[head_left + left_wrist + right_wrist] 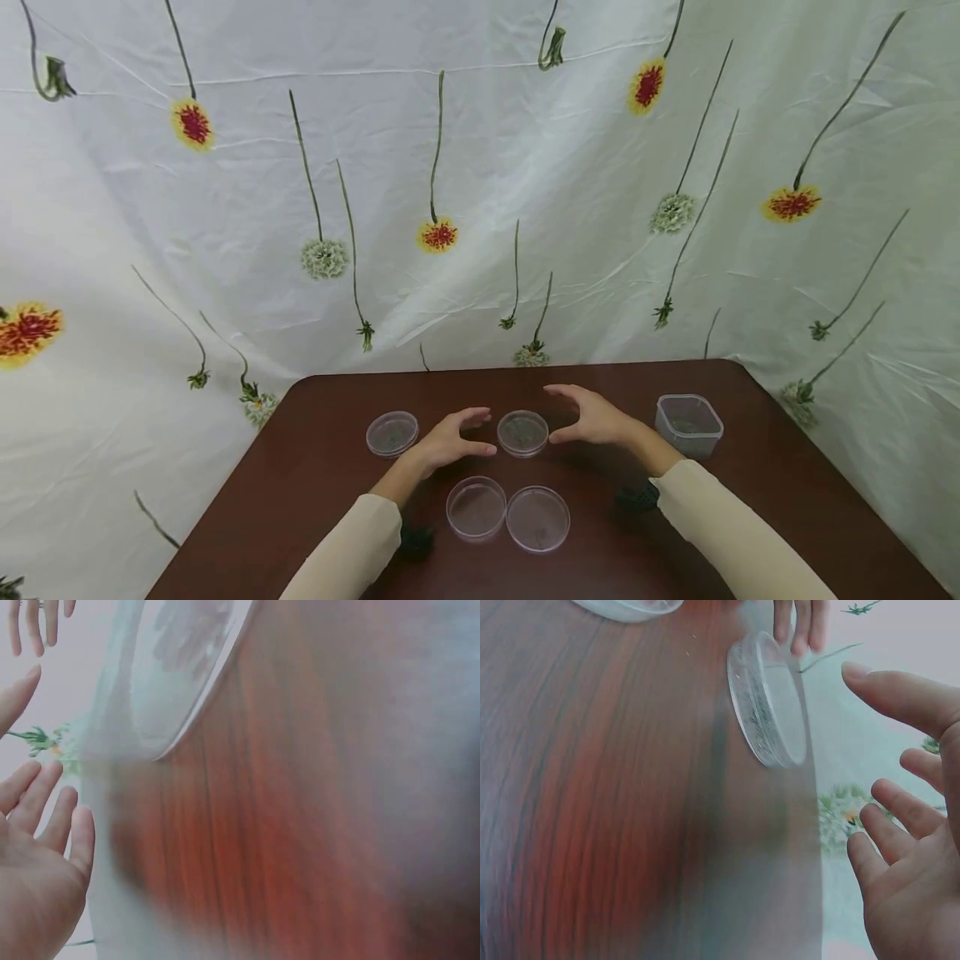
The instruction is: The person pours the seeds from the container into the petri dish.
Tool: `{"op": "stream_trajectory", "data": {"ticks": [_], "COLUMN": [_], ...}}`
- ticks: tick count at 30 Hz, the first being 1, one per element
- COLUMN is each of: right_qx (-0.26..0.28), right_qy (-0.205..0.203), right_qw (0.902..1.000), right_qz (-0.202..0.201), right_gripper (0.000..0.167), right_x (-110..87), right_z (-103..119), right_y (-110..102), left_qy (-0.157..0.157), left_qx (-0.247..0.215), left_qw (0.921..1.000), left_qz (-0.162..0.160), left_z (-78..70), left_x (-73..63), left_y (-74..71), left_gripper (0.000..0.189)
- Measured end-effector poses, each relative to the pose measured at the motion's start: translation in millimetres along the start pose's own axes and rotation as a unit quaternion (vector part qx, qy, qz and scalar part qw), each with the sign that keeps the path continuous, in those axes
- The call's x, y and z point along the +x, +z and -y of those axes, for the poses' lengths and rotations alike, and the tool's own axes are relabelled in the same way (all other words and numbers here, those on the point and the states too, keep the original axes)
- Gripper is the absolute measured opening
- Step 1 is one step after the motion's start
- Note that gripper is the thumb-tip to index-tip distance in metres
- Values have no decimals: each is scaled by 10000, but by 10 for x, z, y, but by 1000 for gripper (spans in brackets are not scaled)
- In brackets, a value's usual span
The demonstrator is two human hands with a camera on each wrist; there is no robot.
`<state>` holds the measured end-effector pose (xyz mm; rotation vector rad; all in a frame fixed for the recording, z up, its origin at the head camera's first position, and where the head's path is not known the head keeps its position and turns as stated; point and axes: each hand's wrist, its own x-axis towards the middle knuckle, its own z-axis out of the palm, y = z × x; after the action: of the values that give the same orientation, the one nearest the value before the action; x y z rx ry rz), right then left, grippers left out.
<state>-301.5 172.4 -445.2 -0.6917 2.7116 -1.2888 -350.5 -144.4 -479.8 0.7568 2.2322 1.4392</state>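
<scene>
A round clear petri dish (522, 433) sits on the table between my two hands, with dark specks visible in it in the right wrist view (769, 705). My left hand (447, 442) is on its left side, fingers spread and holding nothing. On the other side, my right hand (592, 417) has its thumb close to the dish rim and its fingers extended; whether it touches cannot be told. Nearer to me lie two shallow clear dish pieces, one on the left (476, 508) and one on the right (537, 519), side by side.
Another covered petri dish (392, 433) stands behind my left wrist. A clear square plastic tub (688, 425) with something in its bottom is beyond my right forearm. The dark red-brown table (315, 508) ends at a flower-printed cloth (480, 167).
</scene>
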Motion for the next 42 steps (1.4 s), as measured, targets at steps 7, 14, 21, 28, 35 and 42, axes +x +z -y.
{"op": "stream_trajectory", "data": {"ticks": [7, 14, 21, 28, 35, 42], "right_qx": [-275, -552, -498, -595, -436, 580], "right_qy": [157, 151, 231, 460, 952, 1295], "right_qw": [9993, 9969, 9936, 9872, 9763, 9739], "right_qz": [-178, -544, -983, -1407, -1896, -1771], "right_gripper": [85, 87, 83, 83, 93, 108], "right_x": [-323, -721, -1032, -1300, -1530, -1678], "right_z": [50, 55, 1, -89, -226, -434], "right_y": [-274, -556, -772, -948, -1010, -925], "left_qy": [-27, -414, -563, -559, -492, -446], "left_qx": [27, 192, 15, 152, 163, -131], "left_qw": [9976, 9938, 9943, 9902, 9860, 9874], "left_qz": [-694, -1012, -903, -1272, -1584, -1512], "left_z": [-102, -298, -530, -572, -546, -437], "left_x": [-374, -851, -1354, -1637, -1674, -1574], "left_y": [-21, 127, 290, 414, 507, 678], "left_gripper": [74, 87, 106, 113, 112, 111]}}
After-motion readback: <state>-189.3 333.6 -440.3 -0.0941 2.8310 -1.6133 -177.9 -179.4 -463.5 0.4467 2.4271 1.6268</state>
